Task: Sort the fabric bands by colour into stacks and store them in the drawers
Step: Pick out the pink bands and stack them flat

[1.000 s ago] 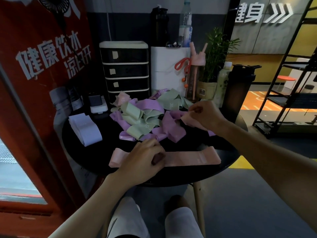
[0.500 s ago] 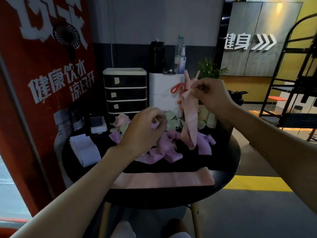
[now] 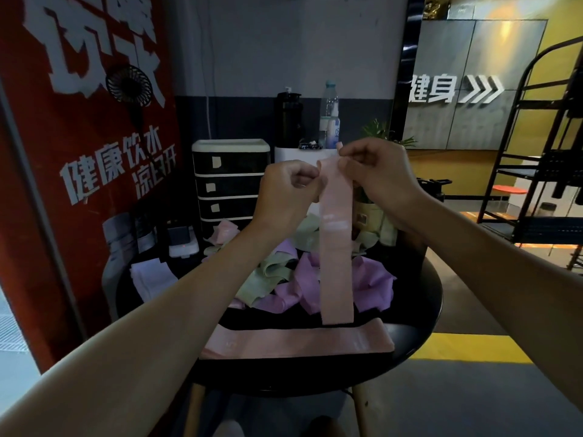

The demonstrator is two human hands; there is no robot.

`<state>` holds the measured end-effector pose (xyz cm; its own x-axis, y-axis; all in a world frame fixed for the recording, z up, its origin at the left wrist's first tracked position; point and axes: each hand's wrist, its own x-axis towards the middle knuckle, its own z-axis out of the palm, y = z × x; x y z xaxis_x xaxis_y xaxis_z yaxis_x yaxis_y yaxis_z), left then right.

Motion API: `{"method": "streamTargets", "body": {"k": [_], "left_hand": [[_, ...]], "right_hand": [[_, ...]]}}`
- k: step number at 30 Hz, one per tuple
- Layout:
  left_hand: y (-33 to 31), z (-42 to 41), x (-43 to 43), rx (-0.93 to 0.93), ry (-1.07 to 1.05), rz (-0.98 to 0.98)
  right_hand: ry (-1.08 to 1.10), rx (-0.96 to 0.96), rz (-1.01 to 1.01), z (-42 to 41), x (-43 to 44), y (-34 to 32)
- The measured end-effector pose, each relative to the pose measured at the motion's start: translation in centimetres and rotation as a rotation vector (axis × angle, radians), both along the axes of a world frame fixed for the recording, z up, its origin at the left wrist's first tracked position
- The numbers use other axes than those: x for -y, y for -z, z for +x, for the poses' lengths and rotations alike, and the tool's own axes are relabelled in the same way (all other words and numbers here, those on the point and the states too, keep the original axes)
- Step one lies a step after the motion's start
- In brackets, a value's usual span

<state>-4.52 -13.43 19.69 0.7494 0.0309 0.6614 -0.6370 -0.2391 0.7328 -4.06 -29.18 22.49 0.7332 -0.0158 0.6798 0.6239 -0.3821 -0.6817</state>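
A pink fabric band (image 3: 336, 247) hangs straight down in front of me. My left hand (image 3: 285, 192) and my right hand (image 3: 375, 175) both pinch its top edge, held above the round black table (image 3: 422, 304). Flat along the table's front lies a stack of pink bands (image 3: 299, 342). Behind it sits a loose heap of purple bands (image 3: 372, 285) and green bands (image 3: 268, 279). A stack of white bands (image 3: 153, 277) lies at the left. The black drawer unit (image 3: 230, 184) with cream edges stands at the back, its drawers closed.
A red poster wall (image 3: 79, 152) runs along the left. Bottles (image 3: 329, 115), a white box and a potted plant (image 3: 378, 134) stand behind the heap. A black metal rack (image 3: 542, 171) is at the right, and a small white device (image 3: 183, 247) sits by the drawers.
My right hand lifted the pink band out of the heap. My left hand left the pink stack, rose and took the band's top edge. The view tilted upward.
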Motion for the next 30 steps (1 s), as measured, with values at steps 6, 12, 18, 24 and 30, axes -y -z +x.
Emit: {"method": "streamTargets", "body": {"k": [6,12,18,24,30], "left_hand": [[-0.5,0.2,-0.6,-0.038,-0.099,-0.119],[-1.0,0.3,-1.3,-0.102,-0.109,-0.216],[0.0,1.1,-3.6,-0.114,-0.209,-0.232],[2.9,1.2,-5.4,-0.143,-0.298,-0.058],[3.6,0.0,-4.5,-0.003,-0.033,0.172]], "right_hand": [[-0.128,-0.226,0.057,-1.3,-0.4,2.2],[-0.214,-0.335,-0.039,-1.0,-0.9,5.0],[-0.165,-0.3,-0.061,-0.1,-1.1,5.8],[-0.091,-0.191,-0.076,-0.1,-1.4,4.0],[-0.107,-0.209,-0.078,0.6,-2.2,3.2]]}}
